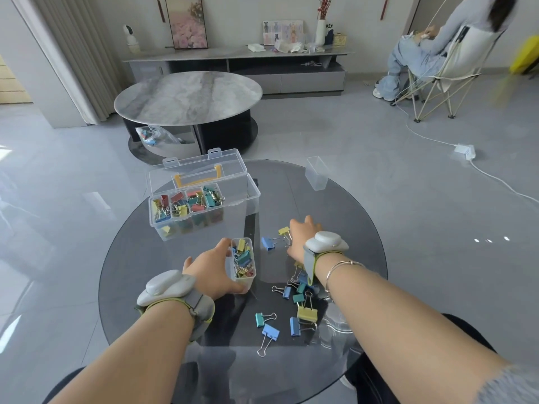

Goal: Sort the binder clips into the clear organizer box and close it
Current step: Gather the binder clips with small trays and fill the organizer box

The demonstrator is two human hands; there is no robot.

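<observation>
The left hand [210,272] is wrapped around a small clear bin [243,263], fingers on its far side, thumb side low at its base, and that bin is packed with yellow, teal and blue binder clips. The right hand [302,237] is stretched out palm-down over the glass, knuckles up, fingers curled under and out of sight, so whether it pinches anything I cannot tell. A yellow clip [284,231] sits right at its fingertips, touching or nearly so, and a blue clip [267,243] lies just left of that. Both wrists carry pale grey strapped devices; the right also wears thin bangles [339,269].

Below the right wrist there's a loose scatter of clips [297,290] in blue and teal, then a bigger yellow binder clip [307,313], a teal one [259,319] and two more blue ones nearer the person.

Further out on the round dark glass table [350,205], the clear organizer box [201,199] stands with its lid up, orange handle showing on the lid. Four inner bins along its left side hold mixed coloured clips; the right part of the box looks empty. An empty clear bin [316,172] stands apart at the table's far right edge.

Beyond, a marble coffee table [188,96], and a second person in a folding chair [431,80].
</observation>
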